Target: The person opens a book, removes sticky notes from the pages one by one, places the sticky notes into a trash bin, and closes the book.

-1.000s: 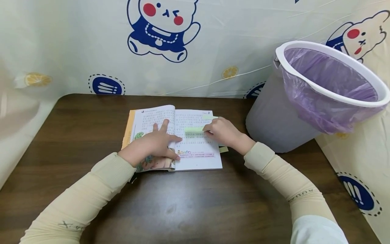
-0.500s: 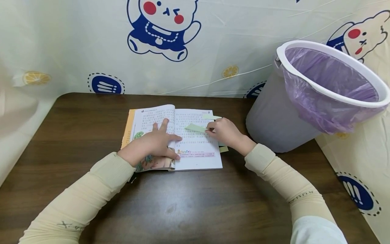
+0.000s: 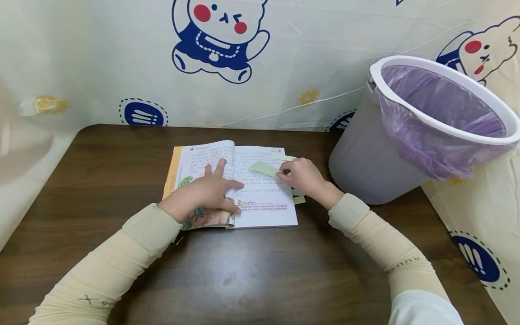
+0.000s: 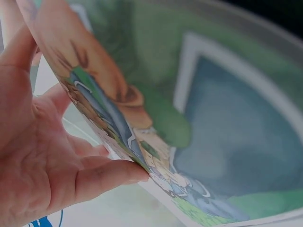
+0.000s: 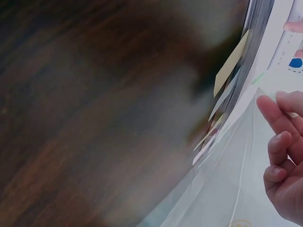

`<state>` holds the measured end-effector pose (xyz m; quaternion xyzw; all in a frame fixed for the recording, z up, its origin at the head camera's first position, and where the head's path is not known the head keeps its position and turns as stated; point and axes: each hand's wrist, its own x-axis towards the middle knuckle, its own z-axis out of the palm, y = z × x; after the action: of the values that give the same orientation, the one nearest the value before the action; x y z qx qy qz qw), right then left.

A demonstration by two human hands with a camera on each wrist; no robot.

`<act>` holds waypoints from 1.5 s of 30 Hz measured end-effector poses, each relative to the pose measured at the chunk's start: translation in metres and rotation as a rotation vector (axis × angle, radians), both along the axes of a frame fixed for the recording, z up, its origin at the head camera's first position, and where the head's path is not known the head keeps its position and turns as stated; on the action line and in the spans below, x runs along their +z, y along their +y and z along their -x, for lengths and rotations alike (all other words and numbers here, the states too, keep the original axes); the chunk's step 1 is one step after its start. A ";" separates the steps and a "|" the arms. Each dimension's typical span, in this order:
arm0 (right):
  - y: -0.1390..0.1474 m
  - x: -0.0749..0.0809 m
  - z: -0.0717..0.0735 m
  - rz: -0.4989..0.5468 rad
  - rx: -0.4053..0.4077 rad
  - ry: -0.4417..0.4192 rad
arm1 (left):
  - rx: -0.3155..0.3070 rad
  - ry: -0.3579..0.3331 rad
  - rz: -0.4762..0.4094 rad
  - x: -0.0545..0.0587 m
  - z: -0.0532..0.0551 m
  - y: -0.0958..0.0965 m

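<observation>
An open book (image 3: 266, 219) with printed text lies on the brown table. My left hand (image 3: 207, 192) rests on it with fingers spread, across the left page and the inner fold. In the left wrist view, the thumb (image 4: 113, 177) touches an illustrated page (image 4: 156, 94). My right hand (image 3: 302, 176) pinches the right end of a pale green sticky note (image 3: 263, 169) between thumb and forefinger, over the right page. The note slants, its free end toward the fold. Above it, another pale green sticky note (image 3: 282, 156) sticks out past the page's edge.
Yellow (image 5: 231, 65) and pale tabs stick out of the book's page edges. A grey bin (image 3: 365, 167) with a white rim and purple liner stands to the right, near the right hand. A cartoon-printed curtain (image 3: 308, 54) hangs behind the table.
The right hand has moved slightly right with the green sticky note, which lay straight along the text lines and is now slanted. The left hand has stayed in place on the book.
</observation>
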<state>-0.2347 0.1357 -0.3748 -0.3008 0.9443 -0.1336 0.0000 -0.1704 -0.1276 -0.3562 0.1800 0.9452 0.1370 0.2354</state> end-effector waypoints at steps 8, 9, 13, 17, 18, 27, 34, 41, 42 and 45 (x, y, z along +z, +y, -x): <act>0.005 0.005 0.002 0.065 -0.057 -0.042 | 0.012 0.010 -0.013 0.001 0.002 0.001; 0.006 0.004 0.002 0.075 -0.063 -0.048 | 0.014 0.011 -0.015 0.000 0.001 0.001; 0.009 0.002 0.001 0.108 -0.075 -0.063 | 0.018 0.012 -0.023 -0.002 -0.001 0.000; 0.012 -0.001 -0.001 0.112 -0.075 -0.064 | 0.022 0.016 -0.029 -0.004 -0.004 -0.002; 0.013 -0.002 -0.002 0.112 -0.076 -0.065 | 0.024 0.015 -0.033 -0.005 -0.005 -0.002; 0.018 -0.002 -0.002 0.127 -0.110 -0.073 | 0.019 0.029 -0.044 -0.003 -0.006 -0.002; 0.022 0.001 0.001 0.145 -0.137 -0.118 | 0.012 0.022 -0.025 -0.003 -0.006 -0.001; 0.030 0.002 0.006 0.200 -0.152 -0.151 | 0.013 0.037 -0.034 -0.004 -0.003 -0.001; 0.031 0.002 0.006 0.204 -0.152 -0.152 | 0.010 0.040 -0.032 -0.004 -0.003 -0.001; 0.032 0.004 0.007 0.203 -0.151 -0.160 | 0.010 0.044 -0.032 -0.004 -0.002 -0.001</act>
<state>-0.2416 0.1673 -0.3703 -0.2155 0.9429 -0.2516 0.0349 -0.1684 -0.1282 -0.3602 0.1820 0.9487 0.1491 0.2112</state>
